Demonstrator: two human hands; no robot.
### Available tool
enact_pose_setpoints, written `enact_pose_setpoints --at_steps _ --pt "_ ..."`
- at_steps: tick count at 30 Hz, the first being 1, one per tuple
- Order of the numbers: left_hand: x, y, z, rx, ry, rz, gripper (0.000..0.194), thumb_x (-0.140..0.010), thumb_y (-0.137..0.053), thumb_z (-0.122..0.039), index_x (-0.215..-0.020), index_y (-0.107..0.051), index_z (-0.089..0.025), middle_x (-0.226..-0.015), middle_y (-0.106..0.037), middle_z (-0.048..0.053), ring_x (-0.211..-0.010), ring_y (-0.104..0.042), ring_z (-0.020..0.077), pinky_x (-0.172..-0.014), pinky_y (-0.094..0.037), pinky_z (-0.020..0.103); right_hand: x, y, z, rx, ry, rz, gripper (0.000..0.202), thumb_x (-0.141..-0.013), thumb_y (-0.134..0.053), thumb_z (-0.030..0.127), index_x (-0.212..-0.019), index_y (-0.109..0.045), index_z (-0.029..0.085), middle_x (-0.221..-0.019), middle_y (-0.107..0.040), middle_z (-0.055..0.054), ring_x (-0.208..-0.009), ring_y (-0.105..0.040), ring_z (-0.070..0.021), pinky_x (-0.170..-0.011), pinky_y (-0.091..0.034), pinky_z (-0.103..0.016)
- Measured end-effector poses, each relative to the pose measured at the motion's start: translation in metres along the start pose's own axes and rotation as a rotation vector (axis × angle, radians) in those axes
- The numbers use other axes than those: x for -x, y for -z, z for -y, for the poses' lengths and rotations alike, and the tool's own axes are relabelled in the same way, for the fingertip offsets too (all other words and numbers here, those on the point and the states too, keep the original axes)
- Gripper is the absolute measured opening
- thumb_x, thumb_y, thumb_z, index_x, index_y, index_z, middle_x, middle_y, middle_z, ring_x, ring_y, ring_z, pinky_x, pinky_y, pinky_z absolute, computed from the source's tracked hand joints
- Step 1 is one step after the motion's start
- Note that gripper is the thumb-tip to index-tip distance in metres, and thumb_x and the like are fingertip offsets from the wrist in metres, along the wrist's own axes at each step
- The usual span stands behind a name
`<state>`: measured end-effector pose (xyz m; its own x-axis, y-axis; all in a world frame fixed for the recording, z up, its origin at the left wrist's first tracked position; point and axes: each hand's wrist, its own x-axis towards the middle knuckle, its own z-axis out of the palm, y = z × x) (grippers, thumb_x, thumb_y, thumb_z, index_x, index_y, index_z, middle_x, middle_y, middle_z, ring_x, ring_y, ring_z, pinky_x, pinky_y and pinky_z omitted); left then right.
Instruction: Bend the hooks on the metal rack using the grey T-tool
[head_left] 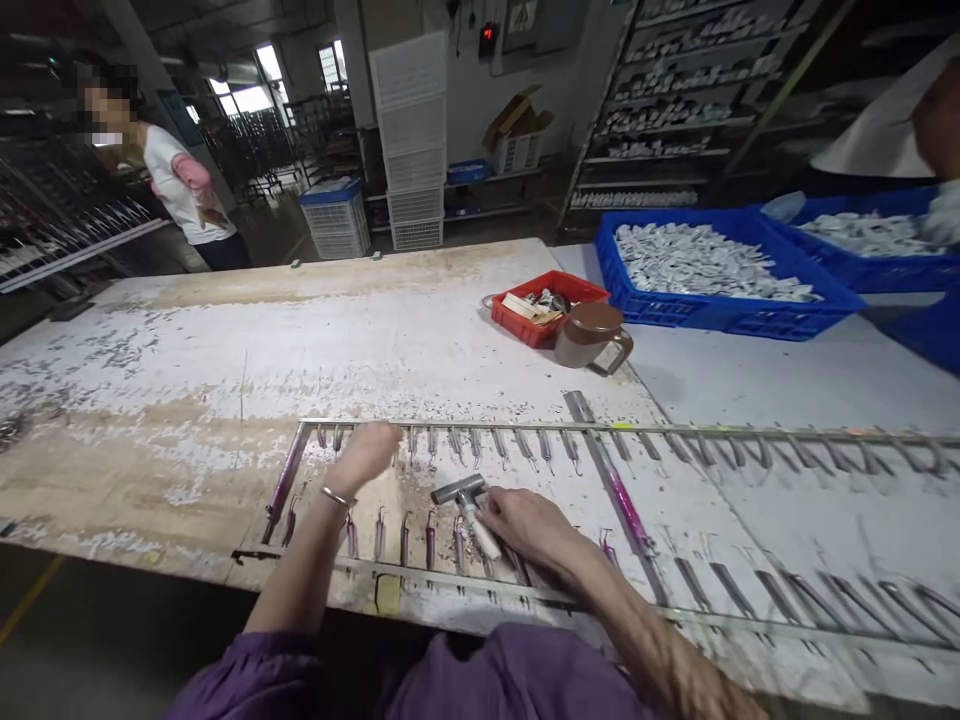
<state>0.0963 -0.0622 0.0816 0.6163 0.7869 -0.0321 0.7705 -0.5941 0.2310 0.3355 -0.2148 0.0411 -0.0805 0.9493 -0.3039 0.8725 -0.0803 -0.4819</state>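
Note:
My left hand (367, 458) is closed over the upper rail of a long metal hanging rack (465, 424). Whatever its fingers pinch there is hidden. My right hand (529, 522) lies between the two rails, its fingers curled against the white handle of a small hammer (471, 505). The hammer's silver head points away and to the left. Rows of small hooks (430, 540) line both rails, several with purple coating. A purple-stained crossbar (622, 497) joins the rails to the right of my right hand. Dark flakes lie scattered on the table between the rails.
Behind the rack stand a brown-lidded mug (589, 335) and a red basket (517, 322) of odds and ends. Blue crates (675, 310) of small pale parts are at the right. One person (191, 190) stands back left; another is partly seen at the right edge.

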Motion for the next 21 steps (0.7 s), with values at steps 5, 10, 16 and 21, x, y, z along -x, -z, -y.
enact_pose_setpoints --at_steps 5,10,16,21 --pt "-0.008 0.006 0.054 -0.061 0.035 -0.008 0.045 -0.082 -0.045 0.001 -0.108 -0.076 -0.018 -0.099 -0.072 0.009 -0.094 -0.068 0.0201 -0.086 -0.051 0.029 -0.001 -0.013 0.009 0.005 0.005 0.005 0.037 -0.101 -0.053 0.053 -0.089 -0.062 0.019 -0.083 -0.073 -0.009 -0.072 -0.066 -0.0224 -0.058 -0.035 -0.028" --pt "-0.018 -0.008 0.065 -0.025 -0.039 -0.043 0.046 -0.081 -0.045 0.002 -0.108 -0.077 -0.017 -0.102 -0.071 0.009 -0.102 -0.065 0.0202 -0.095 -0.05 0.029 -0.001 -0.019 0.007 0.015 0.009 -0.02 0.035 -0.098 -0.058 0.051 -0.086 -0.062 0.019 -0.084 -0.073 -0.01 -0.079 -0.067 -0.0237 -0.061 -0.034 -0.028" --pt "-0.015 -0.008 0.084 -0.081 -0.042 0.03 0.04 -0.076 -0.053 0.002 -0.093 -0.08 -0.02 -0.093 -0.07 0.009 -0.096 -0.063 0.0217 -0.093 -0.049 0.03 -0.001 -0.024 0.004 0.008 0.006 0.004 0.038 -0.098 -0.056 0.055 -0.084 -0.061 0.02 -0.085 -0.073 -0.011 -0.08 -0.068 -0.0246 -0.06 -0.031 -0.028" --pt "-0.015 -0.015 0.082 -0.023 -0.043 0.005 0.033 -0.081 -0.057 -0.003 -0.095 -0.08 -0.021 -0.097 -0.067 0.008 -0.1 -0.063 0.0215 -0.094 -0.049 0.029 -0.003 -0.026 0.001 -0.08 -0.02 -0.021 0.03 -0.095 -0.056 0.041 -0.073 -0.052 0.021 -0.079 -0.07 -0.01 -0.075 -0.066 -0.0227 -0.06 -0.033 -0.029"
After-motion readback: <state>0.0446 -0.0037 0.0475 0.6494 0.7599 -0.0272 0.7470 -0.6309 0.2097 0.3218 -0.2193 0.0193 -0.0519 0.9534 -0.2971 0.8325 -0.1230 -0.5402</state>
